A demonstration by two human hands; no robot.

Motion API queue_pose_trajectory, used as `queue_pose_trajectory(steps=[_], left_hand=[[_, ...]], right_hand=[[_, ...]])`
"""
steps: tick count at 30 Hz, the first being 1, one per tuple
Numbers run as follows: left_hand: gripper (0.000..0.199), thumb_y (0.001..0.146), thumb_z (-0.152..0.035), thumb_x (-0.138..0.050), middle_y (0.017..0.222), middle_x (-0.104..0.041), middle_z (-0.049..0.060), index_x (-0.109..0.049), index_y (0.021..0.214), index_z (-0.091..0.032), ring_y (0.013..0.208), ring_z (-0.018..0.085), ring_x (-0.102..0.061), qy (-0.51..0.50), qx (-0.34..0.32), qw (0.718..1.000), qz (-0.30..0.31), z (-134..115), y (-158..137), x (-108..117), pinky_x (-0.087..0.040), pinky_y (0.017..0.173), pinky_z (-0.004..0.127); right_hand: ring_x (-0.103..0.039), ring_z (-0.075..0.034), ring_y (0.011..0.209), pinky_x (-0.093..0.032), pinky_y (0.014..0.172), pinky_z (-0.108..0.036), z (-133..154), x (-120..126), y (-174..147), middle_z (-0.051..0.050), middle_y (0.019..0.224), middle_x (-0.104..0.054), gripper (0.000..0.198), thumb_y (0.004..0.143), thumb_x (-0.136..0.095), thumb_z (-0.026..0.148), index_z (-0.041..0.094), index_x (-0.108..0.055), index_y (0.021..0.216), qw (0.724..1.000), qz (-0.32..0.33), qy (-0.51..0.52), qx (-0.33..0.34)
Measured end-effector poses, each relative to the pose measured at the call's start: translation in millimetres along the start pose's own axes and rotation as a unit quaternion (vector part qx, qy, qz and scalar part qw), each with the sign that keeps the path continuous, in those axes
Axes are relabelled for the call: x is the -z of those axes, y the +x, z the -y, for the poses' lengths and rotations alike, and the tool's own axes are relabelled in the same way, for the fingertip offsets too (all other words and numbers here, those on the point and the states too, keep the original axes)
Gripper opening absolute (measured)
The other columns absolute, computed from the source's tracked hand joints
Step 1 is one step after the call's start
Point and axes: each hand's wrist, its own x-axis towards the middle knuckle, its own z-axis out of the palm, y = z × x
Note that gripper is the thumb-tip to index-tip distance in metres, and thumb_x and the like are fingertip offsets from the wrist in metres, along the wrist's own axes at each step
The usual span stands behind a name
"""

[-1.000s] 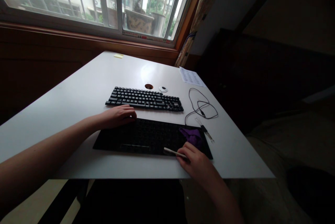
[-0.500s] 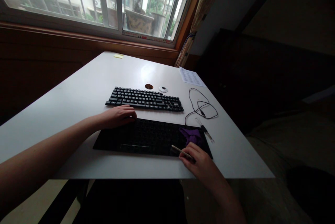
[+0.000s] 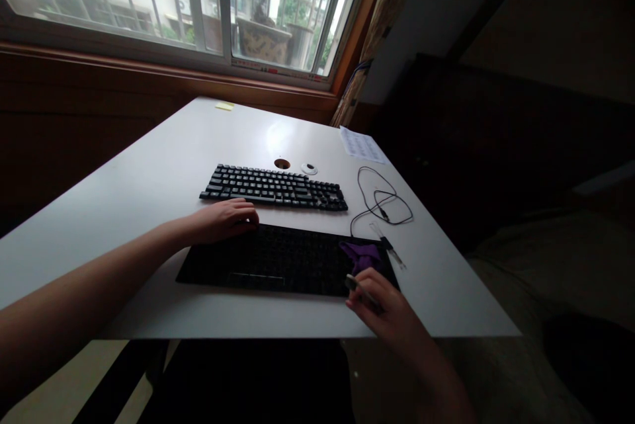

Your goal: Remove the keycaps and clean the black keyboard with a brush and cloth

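Observation:
A black keyboard base (image 3: 292, 258), its keycaps off, lies near the front of the white desk. My left hand (image 3: 228, 217) rests at its upper left edge, fingers curled over that edge. My right hand (image 3: 380, 295) is closed around a slim brush (image 3: 351, 282), whose dark head is raised just above the base's lower right part. A crumpled purple cloth (image 3: 362, 255) lies on the right end of the base. Behind it is a set of dark keycaps (image 3: 272, 184) laid out in keyboard order.
A black cable (image 3: 391, 196) lies coiled at the right, with a wire-ended keycap puller (image 3: 387, 245) close to the base. Farther back are a round cable hole (image 3: 282, 164), its white cover (image 3: 309, 169), a printed sheet (image 3: 364, 145) and yellow sticky notes (image 3: 225, 106).
My right hand has moved slightly right and turned the brush, lifting its head off the base. The left hand, keycaps and cloth have stayed put.

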Motion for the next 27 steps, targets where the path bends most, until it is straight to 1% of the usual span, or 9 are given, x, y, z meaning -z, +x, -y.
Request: queue_pose_trajectory(steps=[6, 8, 11, 13, 15, 18, 21, 25, 27], left_hand=[[0.018, 0.104, -0.032, -0.05, 0.098, -0.066, 0.006, -0.064, 0.103, -0.02, 0.094, 0.021, -0.058, 0.002, 0.003, 1.0, 0.005, -0.9, -0.3, 0.7, -0.045, 0.085, 0.031], [0.019, 0.104, -0.032, -0.051, 0.098, -0.066, 0.006, -0.065, 0.103, -0.02, 0.094, 0.021, -0.058, 0.0, 0.002, 1.0, 0.002, -0.9, -0.3, 0.7, -0.045, 0.085, 0.031], [0.018, 0.103, -0.032, -0.051, 0.097, -0.066, 0.006, -0.065, 0.103, -0.021, 0.094, 0.02, -0.058, 0.003, 0.001, 1.0, 0.001, -0.1, -0.6, 0.4, -0.045, 0.085, 0.031], [0.017, 0.103, -0.031, -0.051, 0.098, -0.066, 0.006, -0.064, 0.103, -0.021, 0.094, 0.02, -0.058, 0.004, -0.002, 1.0, 0.001, 0.6, -0.9, 0.1, -0.045, 0.085, 0.031], [0.016, 0.103, -0.031, -0.051, 0.098, -0.066, 0.006, -0.064, 0.103, -0.021, 0.094, 0.02, -0.058, 0.001, -0.003, 1.0, -0.002, 0.7, -0.9, -0.2, -0.045, 0.084, 0.03], [0.016, 0.103, -0.03, -0.052, 0.097, -0.066, 0.006, -0.065, 0.103, -0.02, 0.094, 0.02, -0.058, -0.003, -0.001, 1.0, -0.002, 0.2, -0.5, -0.4, -0.045, 0.085, 0.03], [0.017, 0.104, -0.03, -0.051, 0.098, -0.066, 0.006, -0.065, 0.103, -0.019, 0.094, 0.02, -0.058, 0.004, 0.003, 1.0, 0.004, -0.7, 0.2, 0.0, -0.045, 0.085, 0.031], [0.019, 0.105, -0.031, -0.049, 0.099, -0.066, 0.006, -0.063, 0.102, -0.019, 0.095, 0.02, -0.057, 0.013, 0.006, 1.0, 0.016, -2.3, 0.7, 1.7, -0.044, 0.086, 0.031], [0.019, 0.105, -0.031, -0.048, 0.099, -0.065, 0.006, -0.062, 0.103, -0.019, 0.096, 0.02, -0.057, 0.013, 0.004, 1.0, 0.015, -2.6, 0.6, 2.2, -0.044, 0.086, 0.031]], right_hand=[[-0.061, -0.015, 0.069, -0.048, 0.063, -0.026, -8.7, 1.8, -0.1, 0.001, 0.075, -0.062, 0.015, 0.09, -0.069, 0.026, 0.021, -0.066, 0.076, 0.999, 0.009, -0.016, -0.027], [-0.062, -0.015, 0.068, -0.049, 0.064, -0.026, -9.2, 2.7, -0.5, 0.001, 0.073, -0.063, 0.018, 0.091, -0.068, 0.029, 0.021, -0.067, 0.075, 0.999, 0.003, -0.024, -0.036], [-0.068, -0.018, 0.08, -0.053, 0.074, -0.028, -6.1, 4.1, -1.3, -0.002, 0.085, -0.07, 0.014, 0.095, -0.061, 0.027, 0.023, -0.071, 0.088, 0.999, 0.0, -0.007, -0.034], [-0.07, -0.019, 0.09, -0.054, 0.081, -0.029, -2.2, 5.0, -2.1, -0.003, 0.096, -0.074, 0.016, 0.095, -0.058, 0.025, 0.024, -0.073, 0.1, 0.999, 0.017, 0.009, -0.046], [-0.072, -0.02, 0.093, -0.054, 0.081, -0.03, 1.8, 5.6, -3.5, -0.004, 0.1, -0.076, 0.019, 0.094, -0.057, 0.023, 0.025, -0.074, 0.102, 0.997, 0.042, 0.016, -0.067], [-0.073, -0.02, 0.09, -0.053, 0.079, -0.029, 6.8, 6.0, -5.5, -0.004, 0.099, -0.078, 0.02, 0.094, -0.056, 0.025, 0.025, -0.076, 0.1, 0.994, 0.067, 0.01, -0.089], [-0.072, -0.02, 0.087, -0.052, 0.076, -0.028, 10.8, 6.9, -6.8, -0.005, 0.096, -0.078, 0.021, 0.094, -0.057, 0.029, 0.023, -0.076, 0.099, 0.993, 0.072, 0.001, -0.089], [-0.066, -0.016, 0.063, -0.045, 0.059, -0.025, 13.9, 10.4, -7.5, -0.002, 0.068, -0.071, 0.031, 0.097, -0.052, 0.035, 0.019, -0.071, 0.078, 0.993, 0.075, 0.02, -0.088], [-0.064, -0.016, 0.061, -0.044, 0.059, -0.025, 12.6, 12.4, -7.3, -0.002, 0.066, -0.07, 0.033, 0.098, -0.049, 0.035, 0.019, -0.068, 0.076, 0.994, 0.058, 0.027, -0.087]])
